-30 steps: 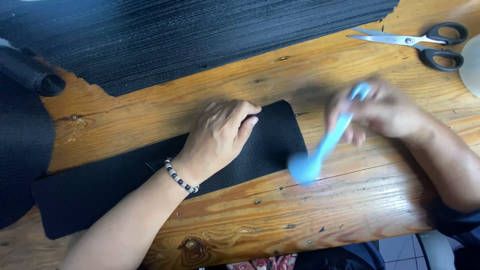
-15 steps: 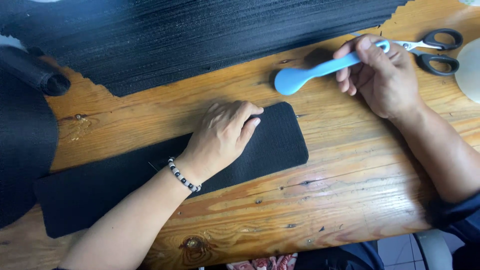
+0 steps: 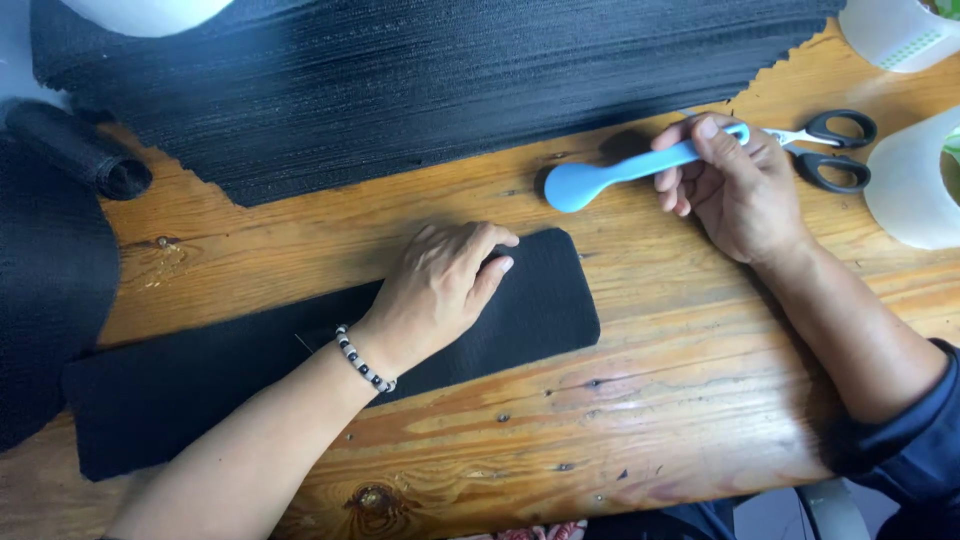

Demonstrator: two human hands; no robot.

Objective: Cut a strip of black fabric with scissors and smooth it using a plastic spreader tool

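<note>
1. The left hand (image 3: 440,290) lies flat, palm down and fingers spread, in the centre of the frame, pressing on a black strip (image 3: 300,380); it grasps nothing.
2. The strip is a long dark piece with rounded corners, running from the lower left of the frame up to just right of centre, flat on the wooden table (image 3: 650,420).
3. A beaded bracelet (image 3: 365,358) of black and white beads circles the left wrist, over the strip.
4. The right hand (image 3: 735,185), at the upper right, is clenched round the handle of a light blue tool (image 3: 620,172).
5. The tool's rounded, spoon-like end points left and sits at or just above the tabletop, above the strip's right end and apart from it; whether it touches the wood cannot be told.
6. Scissors (image 3: 830,150) with black handles lie on the table just behind the right hand, partly hidden by its fingers.
7. A big black ribbed sheet (image 3: 400,90) covers the upper part of the frame.
8. A small black roll (image 3: 85,150) lies at the upper left, with more black cloth (image 3: 45,290) along the left edge.
9. White containers (image 3: 915,180) stand at the right edge and the top right corner.
</note>
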